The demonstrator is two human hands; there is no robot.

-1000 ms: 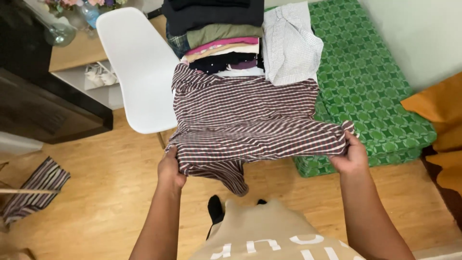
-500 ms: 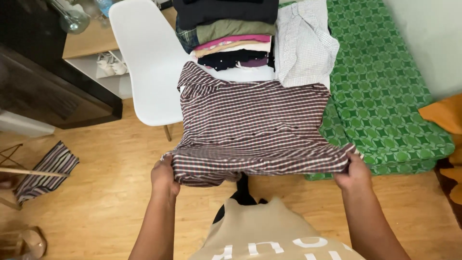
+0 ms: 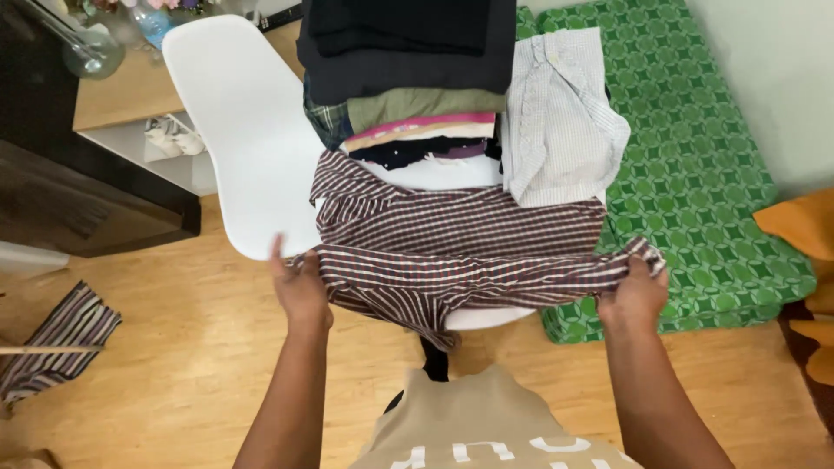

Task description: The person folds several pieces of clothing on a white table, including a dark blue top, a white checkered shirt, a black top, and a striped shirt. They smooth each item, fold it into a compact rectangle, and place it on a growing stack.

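Head view, looking down: a person folds a striped shirt [image 3: 460,247] — dark maroon with thin white lines — over the seat of a white chair [image 3: 486,320]. The left hand [image 3: 301,291] grips the shirt's near left edge, fingers closed on the cloth with the forefinger raised against the second white chair [image 3: 239,130] standing just beside it. The right hand [image 3: 634,293] holds the near right edge, fingers closed over a bunched fold. Between the two hands the near portion of the shirt is stretched into a band, and a loose flap hangs below the seat edge at the middle.

Behind the shirt, on the same seat, lies a stack of folded clothes [image 3: 413,82]: dark garments on top, then olive, pink and cream layers. A pale checked shirt [image 3: 560,122] lies to the right of the stack, touching it and overlapping the striped shirt's far right corner.

To the right — a green patterned mattress [image 3: 704,174] on the wooden floor [image 3: 156,382]. At far left, a striped cloth [image 3: 56,339] lies on the floor, well apart from the hands.
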